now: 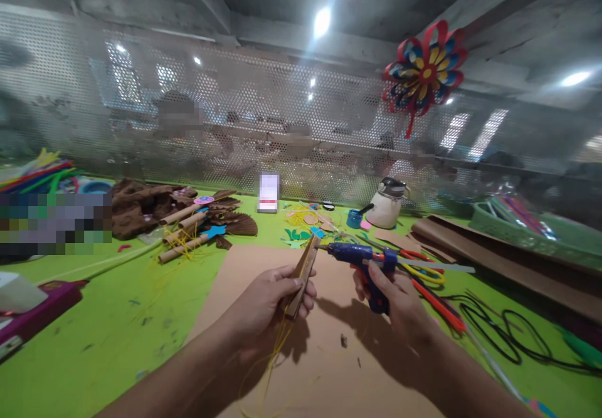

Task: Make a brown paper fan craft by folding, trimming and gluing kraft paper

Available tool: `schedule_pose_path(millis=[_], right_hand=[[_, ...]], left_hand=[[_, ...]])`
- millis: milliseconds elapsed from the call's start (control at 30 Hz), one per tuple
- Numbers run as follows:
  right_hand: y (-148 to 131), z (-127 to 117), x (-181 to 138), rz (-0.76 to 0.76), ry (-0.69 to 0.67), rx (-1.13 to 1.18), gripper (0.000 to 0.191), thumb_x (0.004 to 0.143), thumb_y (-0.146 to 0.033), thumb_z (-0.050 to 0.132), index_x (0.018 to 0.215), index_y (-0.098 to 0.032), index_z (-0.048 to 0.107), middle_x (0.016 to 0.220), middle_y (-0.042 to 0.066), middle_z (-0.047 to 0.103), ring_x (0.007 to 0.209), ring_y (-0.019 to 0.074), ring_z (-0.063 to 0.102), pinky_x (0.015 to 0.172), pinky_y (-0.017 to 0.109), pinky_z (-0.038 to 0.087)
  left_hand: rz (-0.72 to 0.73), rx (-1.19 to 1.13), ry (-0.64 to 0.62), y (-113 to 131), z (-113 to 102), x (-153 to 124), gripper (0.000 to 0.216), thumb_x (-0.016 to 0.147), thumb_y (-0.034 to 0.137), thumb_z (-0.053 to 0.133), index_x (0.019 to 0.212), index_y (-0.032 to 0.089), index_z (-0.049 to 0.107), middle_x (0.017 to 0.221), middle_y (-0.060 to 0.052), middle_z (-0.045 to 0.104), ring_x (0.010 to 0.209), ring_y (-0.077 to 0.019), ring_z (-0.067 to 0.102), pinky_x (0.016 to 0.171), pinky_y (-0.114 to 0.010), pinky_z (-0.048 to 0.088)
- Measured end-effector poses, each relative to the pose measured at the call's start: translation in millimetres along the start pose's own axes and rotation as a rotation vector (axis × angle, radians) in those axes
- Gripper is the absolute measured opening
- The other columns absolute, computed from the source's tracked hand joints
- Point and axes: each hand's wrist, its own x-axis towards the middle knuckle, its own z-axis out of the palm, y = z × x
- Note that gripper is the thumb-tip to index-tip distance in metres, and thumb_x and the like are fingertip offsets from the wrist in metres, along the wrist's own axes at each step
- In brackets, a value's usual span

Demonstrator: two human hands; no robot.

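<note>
My left hand (pixel 268 302) is closed around a narrow strip of folded brown paper (pixel 301 286), which slants up and away. Yellow string (pixel 277 346) trails down from its lower end. In my right hand (pixel 395 299) is a dark blue hot glue gun (pixel 352 254), a pale glue stick (pixel 437 266) jutting from its back. The gun's nozzle points left and is at or very close to the upper end of the folded paper; I cannot tell whether they touch. Beneath both hands lies a sheet of brown cardboard (pixel 324 374).
Rolled paper tubes with brown fans (pixel 188 233) lie on the green table (pixel 117 318) at left. Coloured paper scraps (pixel 310 217), a phone-like screen (pixel 268 192) and a white kettle-like jug (pixel 385 205) stand farther back. Red-handled tools (pixel 439 305) and black cable (pixel 508 336) are at right.
</note>
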Motion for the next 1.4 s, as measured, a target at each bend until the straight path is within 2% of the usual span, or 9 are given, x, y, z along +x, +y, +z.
schedule_pose_path(millis=[200, 333, 533, 633, 800, 933, 1067, 1200, 1400], right_hand=[[-1.2, -2.4, 2.3, -0.012, 0.055, 0.026, 0.033, 0.089, -0.049, 0.054, 0.087, -0.017, 0.063, 0.068, 0.001, 0.055, 0.059, 0.0136, 0.047, 0.056, 0.029, 0.035], [-2.2, 0.5, 0.4, -0.005, 0.032, 0.0, 0.036, 0.087, -0.051, 0.055, 0.078, -0.017, 0.061, 0.064, 0.001, 0.053, 0.057, 0.0137, 0.045, 0.054, 0.029, 0.034], [-6.9, 2.5, -1.9, -0.038, 0.036, -0.154, 0.048, 0.087, -0.057, 0.051, 0.062, -0.017, 0.056, 0.061, 0.002, 0.052, 0.057, 0.0143, 0.044, 0.053, 0.03, 0.032], [-6.6, 1.8, -2.0, -0.047, 0.034, -0.142, 0.046, 0.088, -0.056, 0.05, 0.063, -0.017, 0.055, 0.061, 0.002, 0.051, 0.057, 0.0142, 0.043, 0.054, 0.03, 0.032], [-1.3, 3.0, -2.1, 0.03, 0.002, -0.076, 0.041, 0.086, -0.054, 0.055, 0.072, -0.016, 0.059, 0.062, 0.001, 0.051, 0.056, 0.0138, 0.043, 0.053, 0.029, 0.031], [-2.6, 2.3, -1.7, -0.003, 0.028, -0.089, 0.041, 0.086, -0.054, 0.054, 0.07, -0.016, 0.058, 0.063, 0.001, 0.051, 0.056, 0.0139, 0.043, 0.053, 0.029, 0.031], [-7.7, 1.0, -3.6, 0.032, -0.06, -0.146, 0.046, 0.082, -0.059, 0.057, 0.064, -0.016, 0.056, 0.059, 0.002, 0.05, 0.053, 0.0131, 0.041, 0.051, 0.028, 0.029], [-7.7, -2.6, -6.0, 0.032, -0.172, -0.254, 0.048, 0.084, -0.058, 0.054, 0.064, -0.015, 0.058, 0.058, 0.002, 0.05, 0.053, 0.0131, 0.041, 0.05, 0.027, 0.027], [-7.8, -3.1, -5.2, 0.011, -0.143, -0.286, 0.049, 0.083, -0.059, 0.055, 0.062, -0.016, 0.059, 0.056, 0.002, 0.049, 0.052, 0.0136, 0.04, 0.049, 0.027, 0.026]], left_hand=[[-0.002, -0.022, -0.029, -2.5, 0.9, -0.4, 0.02, 0.077, 0.014, 0.059, 0.096, 0.007, 0.06, 0.077, -0.007, 0.061, 0.064, -0.012, 0.054, 0.057, -0.023, 0.039], [0.002, -0.014, -0.018, -2.1, 1.2, 0.1, 0.019, 0.077, 0.013, 0.058, 0.095, 0.008, 0.06, 0.078, -0.007, 0.062, 0.063, -0.0117, 0.054, 0.056, -0.023, 0.038], [0.0, -0.017, -0.017, 1.0, 2.2, -1.3, 0.017, 0.079, 0.013, 0.058, 0.095, 0.007, 0.059, 0.077, -0.008, 0.061, 0.063, -0.0114, 0.053, 0.057, -0.023, 0.038], [0.003, -0.021, -0.017, -0.2, 1.3, -0.8, 0.017, 0.079, 0.014, 0.058, 0.095, 0.007, 0.059, 0.078, -0.008, 0.061, 0.063, -0.0115, 0.054, 0.057, -0.023, 0.038], [0.007, -0.056, -0.017, -5.5, -4.0, 4.6, 0.015, 0.077, 0.012, 0.057, 0.091, 0.008, 0.061, 0.076, -0.007, 0.061, 0.061, -0.0117, 0.054, 0.057, -0.024, 0.039], [0.008, -0.056, -0.03, -7.0, -6.1, 6.4, 0.015, 0.077, 0.014, 0.059, 0.091, 0.008, 0.062, 0.076, -0.007, 0.062, 0.061, -0.0113, 0.054, 0.058, -0.024, 0.04], [0.007, -0.019, -0.01, -5.6, -4.4, 4.5, 0.012, 0.077, 0.012, 0.058, 0.088, 0.008, 0.062, 0.075, -0.007, 0.062, 0.061, -0.0109, 0.054, 0.057, -0.023, 0.041], [-0.018, -0.008, 0.056, -4.5, -2.7, 3.4, 0.011, 0.08, 0.012, 0.055, 0.087, 0.007, 0.062, 0.075, -0.008, 0.063, 0.062, -0.0119, 0.057, 0.061, -0.024, 0.045], [-0.016, -0.036, 0.029, -6.0, -4.6, 4.3, 0.01, 0.079, 0.013, 0.058, 0.085, 0.007, 0.063, 0.077, -0.01, 0.065, 0.062, -0.013, 0.06, 0.063, -0.025, 0.048]])
